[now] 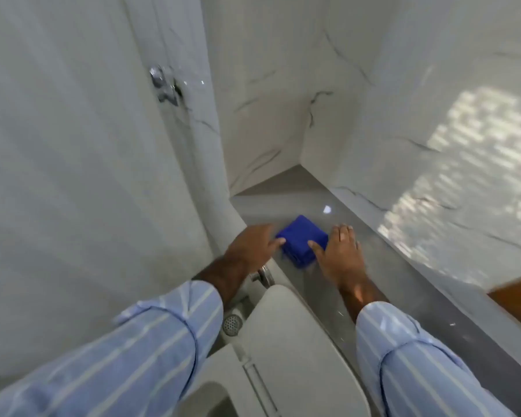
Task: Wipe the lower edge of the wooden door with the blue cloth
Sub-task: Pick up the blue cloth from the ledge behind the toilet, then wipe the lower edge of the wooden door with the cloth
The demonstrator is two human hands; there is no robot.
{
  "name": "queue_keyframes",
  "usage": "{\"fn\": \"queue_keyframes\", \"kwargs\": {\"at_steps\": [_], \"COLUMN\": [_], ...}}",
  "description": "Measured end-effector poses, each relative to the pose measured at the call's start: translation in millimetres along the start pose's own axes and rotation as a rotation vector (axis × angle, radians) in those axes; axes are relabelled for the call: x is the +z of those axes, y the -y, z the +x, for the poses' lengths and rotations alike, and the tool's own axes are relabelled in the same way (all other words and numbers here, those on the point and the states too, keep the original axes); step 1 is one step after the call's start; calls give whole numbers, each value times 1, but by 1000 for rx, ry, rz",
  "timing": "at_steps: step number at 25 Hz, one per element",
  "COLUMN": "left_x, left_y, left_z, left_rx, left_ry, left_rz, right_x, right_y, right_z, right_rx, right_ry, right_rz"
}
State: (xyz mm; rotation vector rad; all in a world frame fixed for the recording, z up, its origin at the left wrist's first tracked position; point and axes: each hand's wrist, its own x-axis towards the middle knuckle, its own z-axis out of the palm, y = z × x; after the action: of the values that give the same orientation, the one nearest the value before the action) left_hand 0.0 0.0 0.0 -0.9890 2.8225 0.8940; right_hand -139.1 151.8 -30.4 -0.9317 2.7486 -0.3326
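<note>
A folded blue cloth (302,239) lies flat on the glossy grey floor (328,284) in the middle of the head view. My left hand (251,242) touches its left edge with the fingertips. My right hand (342,254) rests on its right side, thumb on top of the cloth, fingers spread along the far edge. Neither hand has lifted it. A corner of the wooden door (516,299) shows at the right edge, above the floor.
White marble-look walls (283,100) close in on the left, back and right. A chrome wall fitting (163,84) sticks out at the upper left. A white toilet lid (283,350) and a spray head (231,325) sit below my arms.
</note>
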Motion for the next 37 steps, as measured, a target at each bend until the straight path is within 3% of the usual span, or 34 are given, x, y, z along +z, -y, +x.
{"fn": "queue_keyframes", "kwargs": {"at_steps": [6,9,11,13,16,18,20,28,37], "left_x": [46,48,36,17,-24,-46,-76,-175,-242], "left_y": [-8,-7,-1,5,21,36,60,139,209], "left_z": [65,69,58,35,-11,-40,-78,-242,-460], "left_rx": [-91,-123,-211,-309,-380,-413,-458,-567,-663], "left_ry": [0,84,147,142,55,-44,-151,-527,-1039], "left_rz": [-10,-73,-312,-699,-1065,-1143,-1185,-1283,-1323], "right_x": [40,41,33,21,2,-6,-14,-35,-31], "right_y": [-4,1,11,30,74,104,141,296,484], "right_z": [34,31,22,11,-9,-26,-43,-118,-270], "right_rx": [18,29,88,190,219,183,118,-165,-526], "right_ry": [-43,-160,-152,-63,214,446,569,766,1141], "right_rz": [96,402,708,1175,1583,1548,1446,1202,1012]}}
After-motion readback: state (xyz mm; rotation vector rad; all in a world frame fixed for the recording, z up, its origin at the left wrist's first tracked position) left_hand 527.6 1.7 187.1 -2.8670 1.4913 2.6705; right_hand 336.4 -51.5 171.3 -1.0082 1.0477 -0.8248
